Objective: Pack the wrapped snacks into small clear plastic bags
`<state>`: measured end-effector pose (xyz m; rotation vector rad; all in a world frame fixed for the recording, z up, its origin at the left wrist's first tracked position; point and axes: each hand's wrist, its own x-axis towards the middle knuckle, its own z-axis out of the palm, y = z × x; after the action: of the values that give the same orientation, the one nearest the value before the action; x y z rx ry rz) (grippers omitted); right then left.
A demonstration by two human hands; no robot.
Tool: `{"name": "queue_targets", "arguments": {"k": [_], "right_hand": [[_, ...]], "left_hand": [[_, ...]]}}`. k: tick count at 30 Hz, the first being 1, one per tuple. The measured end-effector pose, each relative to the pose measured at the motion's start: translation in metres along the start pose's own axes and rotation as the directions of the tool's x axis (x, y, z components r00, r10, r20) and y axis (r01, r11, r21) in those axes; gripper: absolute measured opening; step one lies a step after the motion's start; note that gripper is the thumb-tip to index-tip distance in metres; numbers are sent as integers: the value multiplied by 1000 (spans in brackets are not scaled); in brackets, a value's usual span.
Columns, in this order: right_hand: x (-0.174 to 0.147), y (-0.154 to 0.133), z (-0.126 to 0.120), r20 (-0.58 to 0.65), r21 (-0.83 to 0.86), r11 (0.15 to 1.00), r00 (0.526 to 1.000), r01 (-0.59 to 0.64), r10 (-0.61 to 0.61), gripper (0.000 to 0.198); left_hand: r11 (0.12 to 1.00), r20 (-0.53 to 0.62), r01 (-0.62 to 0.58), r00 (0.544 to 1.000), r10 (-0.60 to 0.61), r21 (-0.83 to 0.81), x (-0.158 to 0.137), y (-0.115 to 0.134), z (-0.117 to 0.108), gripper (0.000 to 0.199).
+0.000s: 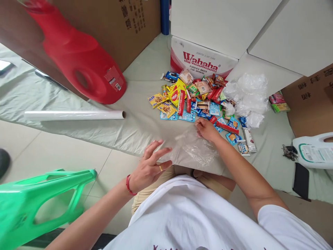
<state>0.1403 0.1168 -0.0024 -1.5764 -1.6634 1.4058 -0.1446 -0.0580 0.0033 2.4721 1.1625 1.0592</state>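
Note:
A clear plastic bag (199, 151) lies spread at the table's near edge. My right hand (205, 130) has its fingers pinched on the bag's upper edge. Left of the bag, my left hand (153, 161) hovers with its fingers spread, holding nothing; a red cord and a ring are on it. Just beyond my right hand is a heap of wrapped snacks (182, 95) in yellow, red and blue packets. Several crumpled clear plastic bags (249, 93) are piled to the right of the snacks.
A white roll (75, 115) and a large red jug (85, 69) are on the left. Cartons, one a Wahaha box (203, 59), stand at the back. Keys (290, 152), a white bottle (313, 149) and a black phone (301, 180) lie right. A green stool (23, 201) stands on the floor.

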Motion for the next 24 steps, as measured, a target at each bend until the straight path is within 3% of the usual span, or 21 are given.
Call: {"name": "queue_targets", "arguments": {"k": [5, 10, 12, 14, 15, 17, 18, 19, 20, 22, 23, 24], "right_hand": [[7, 5, -4, -61, -239, 968, 994, 73, -91, 12], [5, -4, 1, 87, -164, 986, 996, 26, -12, 14], [1, -13, 7, 137, -151, 988, 991, 28, -7, 14], [-5, -22, 14, 154, -162, 986, 988, 37, -12, 14], [-7, -27, 18, 156, -172, 984, 988, 47, -20, 14], [-12, -36, 22, 156, -199, 976, 986, 91, -60, 15], [-13, -40, 24, 155, -217, 969, 984, 122, -90, 16], [-13, -44, 25, 156, -235, 960, 980, 156, -121, 17], [-13, -48, 25, 161, -251, 949, 975, 188, -151, 18], [-9, -54, 25, 187, -276, 931, 964, 238, -191, 20], [-6, -56, 23, 200, -281, 924, 958, 259, -208, 21], [-2, -58, 21, 203, -282, 917, 952, 281, -229, 22]], "left_hand": [[981, -48, 191, 981, -189, 44, -45, -12, -23, 24], [928, 3, 335, 940, -340, 162, -79, -23, -44, 22], [907, -30, 387, 921, -387, 167, -81, -23, -50, 22], [870, -190, 465, 880, -435, 162, -77, -19, -55, 20], [843, -317, 510, 838, -444, 170, -72, -15, -57, 20], [806, -550, 555, 746, -375, 204, -58, -5, -60, 22], [820, -596, 530, 737, -319, 217, -49, 1, -60, 24], [860, -571, 464, 774, -275, 214, -39, 7, -58, 25], [913, -477, 364, 845, -241, 185, -28, 12, -53, 26], [985, -137, 169, 977, -166, 13, -3, 17, -35, 27], [986, 14, 160, 987, -160, -44, 9, 16, -22, 28], [985, 92, 166, 983, -161, -50, 20, 12, -7, 29]]}}
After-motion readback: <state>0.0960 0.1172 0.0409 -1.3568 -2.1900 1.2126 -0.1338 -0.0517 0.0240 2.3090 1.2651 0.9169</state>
